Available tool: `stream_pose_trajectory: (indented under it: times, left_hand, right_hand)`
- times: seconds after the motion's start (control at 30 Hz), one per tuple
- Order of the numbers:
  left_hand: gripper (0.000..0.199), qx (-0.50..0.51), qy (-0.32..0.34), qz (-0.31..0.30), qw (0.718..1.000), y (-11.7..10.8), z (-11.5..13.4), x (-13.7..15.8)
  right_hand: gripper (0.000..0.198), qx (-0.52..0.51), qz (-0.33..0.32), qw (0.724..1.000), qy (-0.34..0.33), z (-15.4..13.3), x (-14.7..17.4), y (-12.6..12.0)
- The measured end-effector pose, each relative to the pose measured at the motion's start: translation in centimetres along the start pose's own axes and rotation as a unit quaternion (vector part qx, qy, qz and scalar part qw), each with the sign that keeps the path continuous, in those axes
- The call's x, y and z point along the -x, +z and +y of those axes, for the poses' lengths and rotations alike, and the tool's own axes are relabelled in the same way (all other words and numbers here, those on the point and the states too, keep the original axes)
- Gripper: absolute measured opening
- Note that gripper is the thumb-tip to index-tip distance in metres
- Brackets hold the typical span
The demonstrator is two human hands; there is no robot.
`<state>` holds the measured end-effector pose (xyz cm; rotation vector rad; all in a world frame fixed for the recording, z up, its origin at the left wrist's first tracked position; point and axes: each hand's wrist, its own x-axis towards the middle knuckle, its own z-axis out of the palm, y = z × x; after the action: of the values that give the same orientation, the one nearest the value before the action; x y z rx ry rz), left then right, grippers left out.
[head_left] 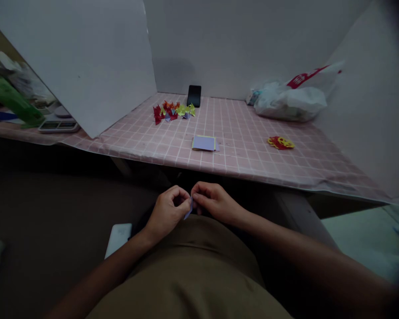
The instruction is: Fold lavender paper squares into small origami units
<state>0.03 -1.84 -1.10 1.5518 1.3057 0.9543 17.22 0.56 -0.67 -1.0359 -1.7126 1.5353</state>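
Close to my body, below the table's front edge, both hands pinch one small piece of folded purple paper (188,210). My left hand (169,208) grips it between thumb and forefinger from the left. From the right, my right hand (216,201) has its fingertips closed at the paper's upper edge. Most of the folds are hidden by the fingers. On the table ahead lies a stack of square paper sheets (204,142), purple on top with yellow edges below. Farther back stand several small folded paper figures (173,110) in red, orange, yellow and purple.
The table (239,150) wears a pink checked cloth. A dark phone (194,95) leans at the back, and yellow and red loops (280,142) lie at right. A white plastic bag (291,102) sits behind them. White panels (86,57) enclose the area; a scale (59,126) stands left.
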Motion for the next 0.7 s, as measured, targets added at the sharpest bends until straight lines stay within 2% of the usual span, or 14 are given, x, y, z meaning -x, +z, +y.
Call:
stream_pose_trajectory:
  times: [0.17, 0.43, 0.7]
  left_hand:
    - [0.011, 0.012, -0.010, -0.005, 1.000, -0.12, -0.09, -0.06]
    - [0.023, 0.099, -0.057, -0.051, 0.992, -0.41, -0.32, -0.17]
    - [0.022, 0.131, -0.077, -0.042, 0.988, -0.03, -0.38, -0.29]
  right_hand:
    - [0.017, -0.006, 0.004, 1.000, 0.006, -0.03, 0.01, -0.07]
    - [0.013, 0.002, 0.020, 1.000, -0.009, 0.08, 0.01, 0.00]
    - [0.013, 0.034, 0.039, 0.998, -0.035, 0.14, 0.22, 0.32]
